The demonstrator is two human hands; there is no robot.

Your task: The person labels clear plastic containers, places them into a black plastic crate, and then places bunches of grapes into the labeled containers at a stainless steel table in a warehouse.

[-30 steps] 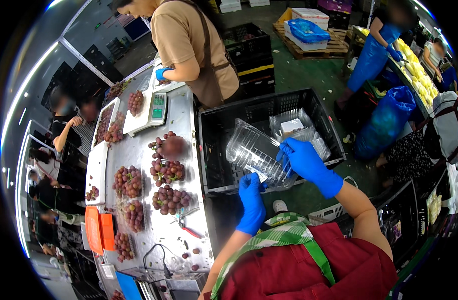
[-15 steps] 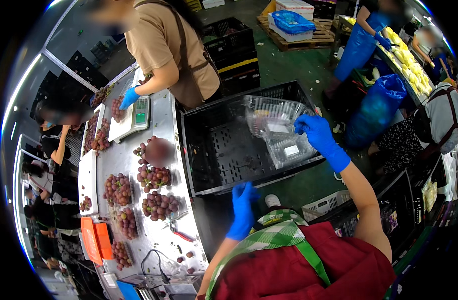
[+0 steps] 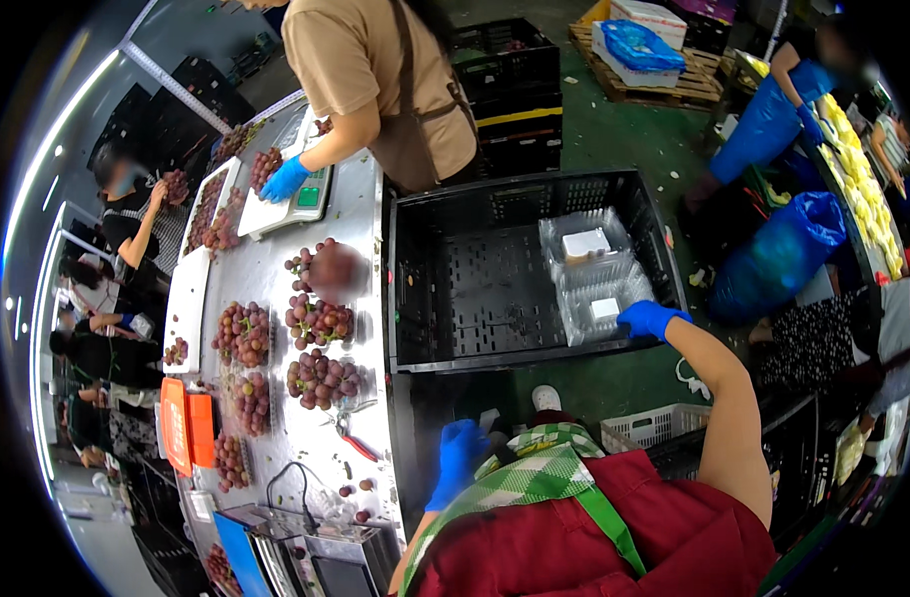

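Note:
My right hand (image 3: 646, 320), in a blue glove, is closed at the near right corner of a clear plastic clamshell box (image 3: 586, 289). That box lies in a large black crate (image 3: 515, 363), towards its right side. Just behind it sits a second clear clamshell box (image 3: 564, 231), also with a white label on its lid. My left hand (image 3: 458, 460), gloved in blue too, hangs between the metal table (image 3: 321, 234) and my green checked apron. Its fingers are curled; whatever may be inside them is hidden.
Bunches of grapes (image 3: 321, 378), red-handled snips (image 3: 358, 448) and an orange box (image 3: 186, 428) are on the table. A co-worker's gloved hand (image 3: 284, 180) holds grapes at a scale (image 3: 311, 197). Stacked black crates (image 3: 520, 119) stand behind; a white basket (image 3: 654, 426) is below right.
The two clamshell boxes have gone from tilted to lying in the crate. My right hand has moved down to the near box's corner. My left hand has drawn back towards my body.

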